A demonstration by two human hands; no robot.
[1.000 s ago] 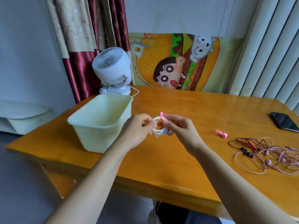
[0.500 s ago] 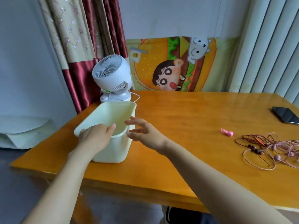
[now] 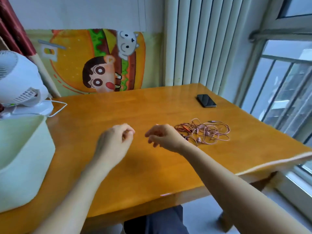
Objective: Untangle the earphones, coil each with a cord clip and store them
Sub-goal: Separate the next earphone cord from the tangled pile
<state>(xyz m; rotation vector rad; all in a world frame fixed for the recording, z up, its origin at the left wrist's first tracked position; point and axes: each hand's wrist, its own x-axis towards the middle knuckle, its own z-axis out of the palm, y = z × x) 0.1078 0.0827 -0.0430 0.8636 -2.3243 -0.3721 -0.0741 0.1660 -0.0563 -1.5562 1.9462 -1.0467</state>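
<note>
A tangle of pink and dark red earphones (image 3: 206, 132) lies on the wooden table (image 3: 152, 166), right of centre. My right hand (image 3: 164, 137) hovers just left of the tangle with fingers loosely curled down and nothing visibly held. A thin pink sliver (image 3: 157, 124) shows at its upper edge, perhaps the pink cord clip, otherwise hidden. My left hand (image 3: 114, 142) hangs over the table's middle, loosely curled and empty. The pale green bin (image 3: 25, 157) stands at the far left; its inside is out of sight.
A black phone (image 3: 206, 100) lies at the table's back right. A white fan (image 3: 18, 85) with its cable stands behind the bin. The table's right edge runs near a window and radiator. A cartoon cloth hangs at the back.
The white coiled earphone held by both hands a second ago went to the bin and is out of sight. Both hands, now empty, have moved right toward the tangle; the view turned right.
</note>
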